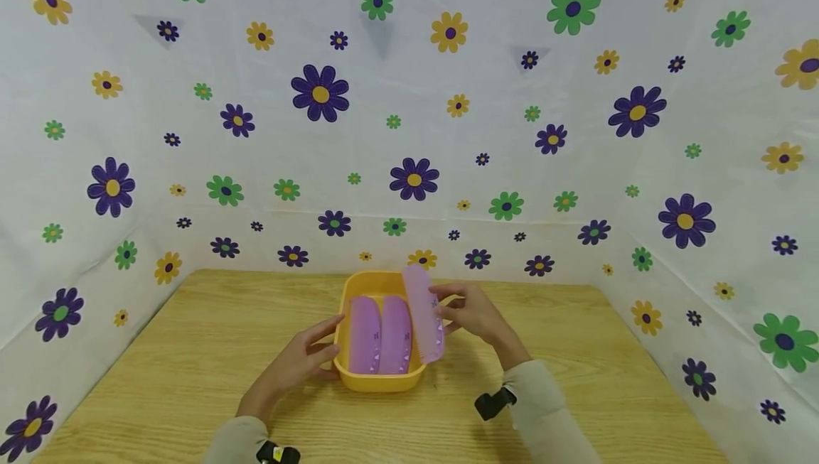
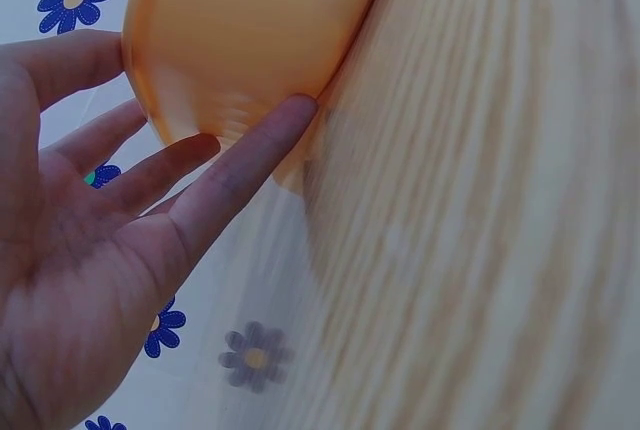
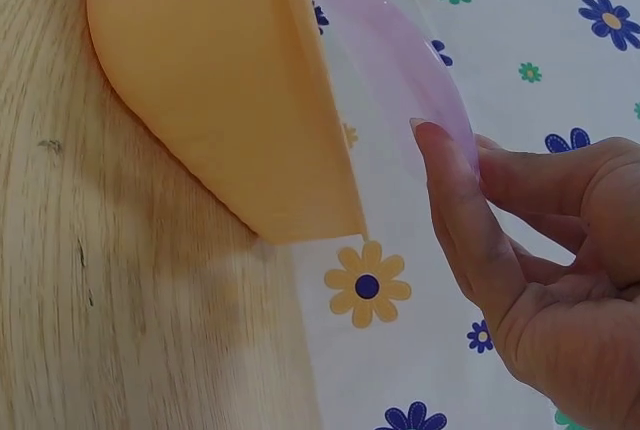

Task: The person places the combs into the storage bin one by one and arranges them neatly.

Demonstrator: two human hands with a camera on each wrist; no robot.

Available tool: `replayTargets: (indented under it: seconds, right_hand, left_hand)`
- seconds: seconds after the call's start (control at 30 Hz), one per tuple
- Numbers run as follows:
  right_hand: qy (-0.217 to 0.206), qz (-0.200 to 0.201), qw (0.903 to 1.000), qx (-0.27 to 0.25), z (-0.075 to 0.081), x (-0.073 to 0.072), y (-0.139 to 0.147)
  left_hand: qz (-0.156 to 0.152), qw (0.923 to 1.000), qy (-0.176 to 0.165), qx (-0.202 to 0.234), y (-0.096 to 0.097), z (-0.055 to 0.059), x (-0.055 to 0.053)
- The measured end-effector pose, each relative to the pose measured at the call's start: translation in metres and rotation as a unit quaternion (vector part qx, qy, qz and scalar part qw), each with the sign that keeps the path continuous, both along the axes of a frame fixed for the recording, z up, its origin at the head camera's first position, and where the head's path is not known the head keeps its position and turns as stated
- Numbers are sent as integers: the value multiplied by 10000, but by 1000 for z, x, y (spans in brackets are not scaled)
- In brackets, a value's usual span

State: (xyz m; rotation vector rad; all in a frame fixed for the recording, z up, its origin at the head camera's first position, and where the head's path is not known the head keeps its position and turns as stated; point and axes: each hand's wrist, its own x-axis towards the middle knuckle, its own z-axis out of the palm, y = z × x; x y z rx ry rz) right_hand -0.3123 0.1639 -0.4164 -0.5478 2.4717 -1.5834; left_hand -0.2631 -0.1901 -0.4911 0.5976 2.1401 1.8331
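Observation:
A yellow plastic tub [image 1: 384, 383] stands on the table, and two translucent purple combs [image 1: 365, 336] lie side by side in it. My right hand [image 1: 470, 313] pinches another purple comb [image 1: 424, 311] between thumb and fingers, tilted over the tub's right rim. In the right wrist view the held comb [image 3: 400, 60] shows its curved back, raised above the tub wall [image 3: 215, 90]. My left hand [image 1: 297, 361] touches the tub's left side. Its fairly straight fingers rest against the outer wall [image 2: 245, 40] in the left wrist view.
The wooden table [image 1: 256, 315] carries the tub near its far edge. White cloth [image 1: 409, 144] printed with flowers rises behind it and on both sides. A black wrist strap device [image 1: 494, 403] sits by each sleeve.

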Motion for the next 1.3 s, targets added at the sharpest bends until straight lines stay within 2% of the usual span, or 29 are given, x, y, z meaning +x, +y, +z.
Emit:
replayTargets:
  seconds: [0.27,0.7,0.97,1.3]
  right_hand:
    - [-20,61,10000,-75,-6,3,-13]
    - [-72,-18,9998,208,-12,4,-39]
    - [2,215,9993,308,-14,6,-51]
    - [82,135,9988,463,-19,8,-66]
  left_hand:
    - [192,9996,-100,-198,3,-2,0]
    - [107,9998,-185,-54,2,-4,-1]
    - [43,9999,-160,21,2,-4,-2]
    - [62,9999,-106,-27,1,-5,-2]
